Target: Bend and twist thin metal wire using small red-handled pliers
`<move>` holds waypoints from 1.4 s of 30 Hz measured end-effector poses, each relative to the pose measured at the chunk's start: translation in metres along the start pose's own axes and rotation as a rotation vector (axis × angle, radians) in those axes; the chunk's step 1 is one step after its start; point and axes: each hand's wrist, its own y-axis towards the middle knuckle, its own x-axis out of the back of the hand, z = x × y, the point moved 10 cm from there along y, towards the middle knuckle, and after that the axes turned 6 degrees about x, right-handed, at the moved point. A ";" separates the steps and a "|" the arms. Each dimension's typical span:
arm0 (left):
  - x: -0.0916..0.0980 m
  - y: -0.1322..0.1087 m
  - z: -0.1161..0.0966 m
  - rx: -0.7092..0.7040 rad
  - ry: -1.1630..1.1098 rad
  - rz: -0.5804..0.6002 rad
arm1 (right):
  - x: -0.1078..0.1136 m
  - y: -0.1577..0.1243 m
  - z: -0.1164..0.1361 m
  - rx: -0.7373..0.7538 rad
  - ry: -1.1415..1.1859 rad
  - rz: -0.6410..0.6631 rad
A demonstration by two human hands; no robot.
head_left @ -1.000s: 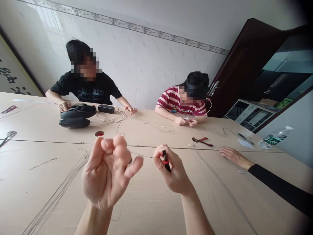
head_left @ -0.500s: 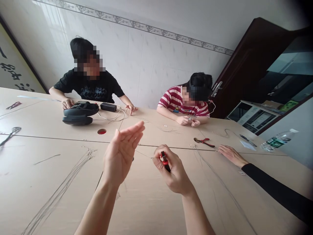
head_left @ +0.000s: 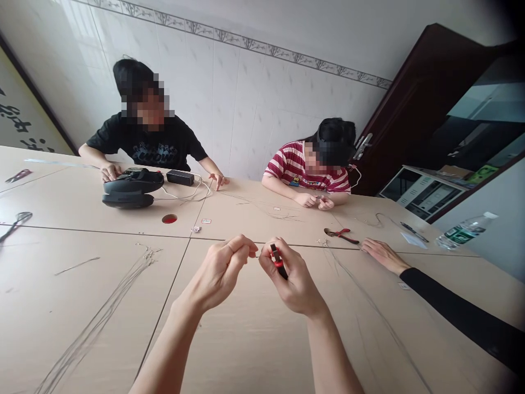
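Note:
My right hand [head_left: 293, 282] is wrapped round a pair of small pliers [head_left: 279, 264] with red and black parts, held upright in the fist. Close by on its left, my left hand [head_left: 223, 268] is closed in a pinch, thumb against forefinger. A tiny bit of something thin shows in the narrow gap between the hands, too small to make out. Both hands are above the wooden table [head_left: 241, 350]. Left of them lies a bundle of thin grey cords [head_left: 104, 314] with small metal ends; more thin cords [head_left: 379, 306] lie to the right.
Red-handled pliers [head_left: 341, 235] lie near a co-worker's black-sleeved arm [head_left: 455, 306] at right. Two people sit across the table. A black headset [head_left: 129, 189], a black box [head_left: 180, 177], scissors [head_left: 16, 223] and a water bottle [head_left: 465, 232] are on the table.
My left hand has gone from flat and spread to a closed pinch and moved right, close to my right hand. The right hand keeps the pliers. The view has shifted slightly.

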 end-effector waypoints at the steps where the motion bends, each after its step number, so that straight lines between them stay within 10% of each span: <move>1: -0.001 0.000 0.002 0.023 -0.001 0.003 | 0.001 0.000 0.000 0.002 -0.007 -0.003; 14: -0.014 -0.002 0.030 0.301 -0.169 0.142 | -0.004 0.000 0.005 0.039 -0.015 0.054; 42: -0.013 0.000 0.027 0.257 -0.328 0.112 | -0.004 -0.002 0.011 0.092 -0.109 0.088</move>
